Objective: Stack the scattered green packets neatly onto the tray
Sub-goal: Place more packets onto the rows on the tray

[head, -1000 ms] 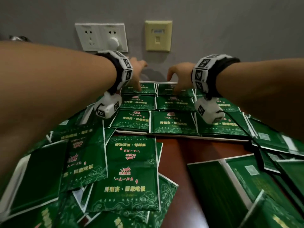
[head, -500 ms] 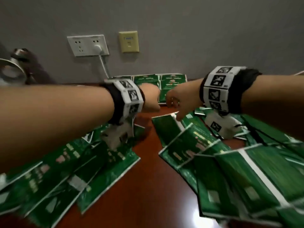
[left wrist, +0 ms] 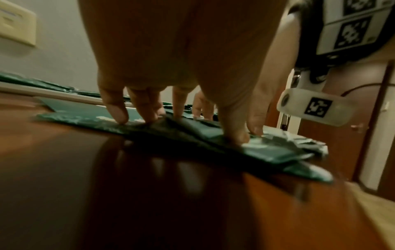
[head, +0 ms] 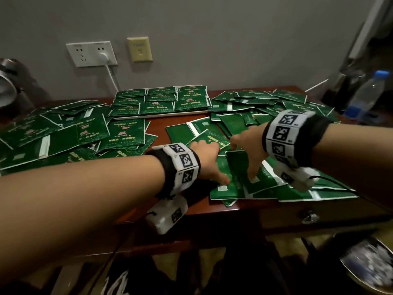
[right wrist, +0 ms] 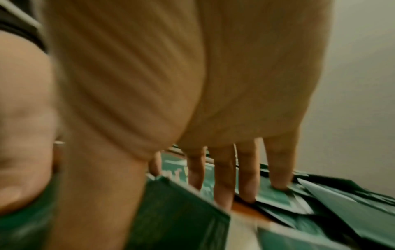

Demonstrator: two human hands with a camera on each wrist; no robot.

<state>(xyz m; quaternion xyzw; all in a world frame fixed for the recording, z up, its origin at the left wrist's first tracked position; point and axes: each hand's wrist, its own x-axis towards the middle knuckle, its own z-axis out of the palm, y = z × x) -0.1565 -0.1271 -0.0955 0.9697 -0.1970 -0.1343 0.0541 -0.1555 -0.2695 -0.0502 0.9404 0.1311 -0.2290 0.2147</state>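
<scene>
Left hand (head: 207, 161) and right hand (head: 247, 150), fingers spread and straight, press down on flat green foil packets (head: 240, 177) at the near table edge. White rectangular tray (head: 176, 114), packet-filled, sits far centre against the wall.

- Tray (head: 161, 115): flat, pale-rimmed, set against the table's far edge, near its middle. I see green packets (head: 157, 101) on it in neat rows, printed faces up, overlapping.
- Left heap (head: 63, 133): loose green packets spread across the table's left side, overlapping at mixed angles, some face down.
- Right heap (head: 265, 103): same disorder toward the far right corner.
- Near pile (head: 263, 182): several packets overlapping at the table's near edge, mostly plain backs up, one corner overhanging; my fingertips rest on them.
</scene>
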